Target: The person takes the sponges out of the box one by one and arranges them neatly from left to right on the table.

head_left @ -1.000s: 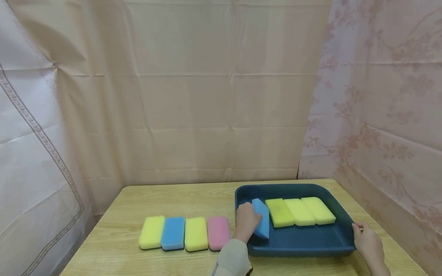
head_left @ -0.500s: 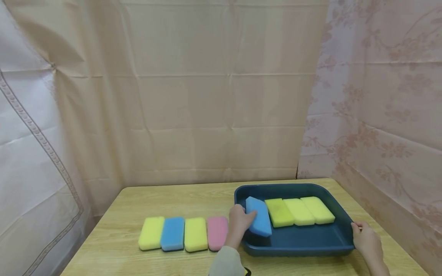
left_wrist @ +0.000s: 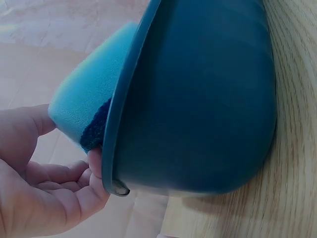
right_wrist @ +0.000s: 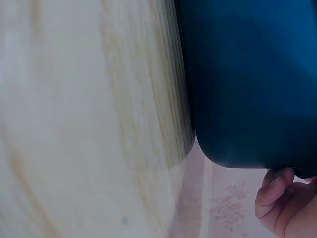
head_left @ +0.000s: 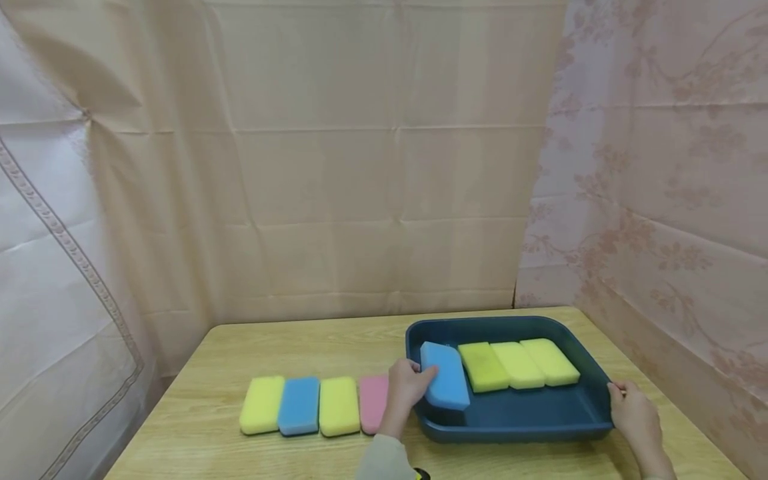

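My left hand (head_left: 406, 388) pinches a blue sponge (head_left: 445, 378) by its left edge, thumb on top, just inside the left wall of a dark blue tray (head_left: 516, 435). The sponge is tilted; in the left wrist view its dark scouring layer (left_wrist: 96, 126) shows underneath, partly hidden by the tray's rim. Three yellow sponges (head_left: 517, 365) lie side by side in the tray, the leftmost a greener yellow. At the tray's right end my right hand (head_left: 639, 419) grips the rim. From the right wrist view, curled fingers (right_wrist: 275, 191) are seen at the tray's edge.
Left of the tray, a row lies on the wooden table (head_left: 198, 433): a yellow sponge (head_left: 262, 405), a blue one, another yellow sponge (head_left: 339, 407) and a pink sponge (head_left: 372, 400), partly behind the left forearm. Cloth curtains (head_left: 372, 167) hang behind and at both sides.
My left hand has drawn back to the left with the blue sponge, turning it from steeply on edge to a flatter tilt. The right hand keeps its grip on the tray.
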A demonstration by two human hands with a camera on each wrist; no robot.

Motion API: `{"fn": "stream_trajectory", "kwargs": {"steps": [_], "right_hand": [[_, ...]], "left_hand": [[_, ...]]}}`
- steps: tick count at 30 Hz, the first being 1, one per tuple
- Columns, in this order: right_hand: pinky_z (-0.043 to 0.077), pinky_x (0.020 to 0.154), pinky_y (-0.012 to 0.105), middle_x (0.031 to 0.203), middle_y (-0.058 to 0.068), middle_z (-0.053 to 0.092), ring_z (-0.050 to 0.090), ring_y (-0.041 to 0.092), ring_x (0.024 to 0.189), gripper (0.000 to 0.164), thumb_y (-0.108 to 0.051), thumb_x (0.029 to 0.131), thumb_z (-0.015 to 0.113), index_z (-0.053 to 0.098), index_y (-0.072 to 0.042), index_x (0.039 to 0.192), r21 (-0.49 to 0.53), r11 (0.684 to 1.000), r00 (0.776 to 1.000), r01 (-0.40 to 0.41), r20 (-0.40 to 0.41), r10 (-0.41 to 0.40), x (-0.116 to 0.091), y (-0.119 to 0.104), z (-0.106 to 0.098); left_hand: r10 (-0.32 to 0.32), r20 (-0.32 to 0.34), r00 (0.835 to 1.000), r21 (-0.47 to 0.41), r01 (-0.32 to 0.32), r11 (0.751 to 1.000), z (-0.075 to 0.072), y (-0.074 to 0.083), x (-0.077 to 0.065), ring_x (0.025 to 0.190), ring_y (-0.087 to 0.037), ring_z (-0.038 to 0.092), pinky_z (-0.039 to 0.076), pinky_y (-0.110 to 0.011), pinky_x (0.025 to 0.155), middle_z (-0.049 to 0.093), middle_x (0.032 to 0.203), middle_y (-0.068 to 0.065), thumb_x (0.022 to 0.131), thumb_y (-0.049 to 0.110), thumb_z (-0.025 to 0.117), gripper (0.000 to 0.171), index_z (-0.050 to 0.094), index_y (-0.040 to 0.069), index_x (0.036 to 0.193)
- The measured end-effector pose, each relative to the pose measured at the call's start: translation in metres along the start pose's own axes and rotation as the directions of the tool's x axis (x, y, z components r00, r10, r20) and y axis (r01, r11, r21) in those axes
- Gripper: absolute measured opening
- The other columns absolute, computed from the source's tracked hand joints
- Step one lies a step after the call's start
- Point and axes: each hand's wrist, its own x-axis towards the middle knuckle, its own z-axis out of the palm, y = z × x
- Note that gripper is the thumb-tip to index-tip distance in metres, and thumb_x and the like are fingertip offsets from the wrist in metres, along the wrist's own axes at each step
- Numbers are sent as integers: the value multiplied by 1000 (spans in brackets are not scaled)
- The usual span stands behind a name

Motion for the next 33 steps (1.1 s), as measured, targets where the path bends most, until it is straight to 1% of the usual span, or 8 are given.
{"fn": "stream_trajectory", "kwargs": {"steps": [6, 14, 18, 23, 29, 33], "right_hand": [[37, 73, 56, 109, 38, 45, 41, 55, 95, 38, -20, 96, 34, 42, 14, 110, 4, 1000, 1000, 0, 9, 0, -1, -1, -1], [37, 73, 56, 109, 38, 45, 41, 55, 95, 37, -20, 96, 35, 42, 14, 110, 4, 1000, 1000, 2, 5, -2, -1, -1, -1], [37, 73, 56, 110, 39, 45, 41, 56, 95, 37, -20, 96, 34, 42, 14, 110, 8, 1000, 1000, 4, 2, -4, -1, -1, -1], [37, 71, 56, 110, 39, 44, 41, 55, 95, 38, -21, 96, 34, 42, 13, 110, 16, 1000, 1000, -2, 2, 2, -1, -1, -1], [37, 71, 56, 109, 38, 45, 41, 55, 94, 38, -22, 96, 35, 43, 13, 109, 19, 1000, 1000, -5, -2, 5, -1, 1, 0], [37, 71, 56, 110, 38, 45, 41, 55, 95, 37, -21, 95, 35, 44, 13, 109, 18, 1000, 1000, -5, -7, 5, -1, 2, 1]], "left_hand": [[7, 1, 1000, -4, -7, 1000, 0, 0, -2, 54, -12, 44, 36, -24, 46, 45, 59, -2, 78, 25, 68, 28, 54, 4, 65], [-12, 16, 1000, -6, 12, 1000, -2, 0, -2, 63, -15, 50, 46, -28, 55, 53, 70, -5, 78, 27, 67, 29, 62, -1, 80], [-11, 22, 1000, -11, 12, 1000, -3, 0, -2, 66, -15, 51, 48, -30, 59, 55, 74, -5, 79, 27, 67, 31, 63, -3, 86], [-8, 29, 1000, -23, 8, 1000, -6, -1, -4, 63, -14, 50, 47, -28, 56, 54, 71, -5, 79, 27, 67, 31, 64, -3, 85], [20, 30, 999, -32, -19, 999, -8, -5, -6, 58, -13, 49, 43, -25, 50, 53, 65, -3, 79, 25, 67, 26, 64, -1, 79], [21, 32, 999, -40, -20, 999, -10, -7, -7, 60, -13, 50, 45, -26, 52, 54, 68, -3, 79, 25, 67, 28, 64, -2, 83]]}}
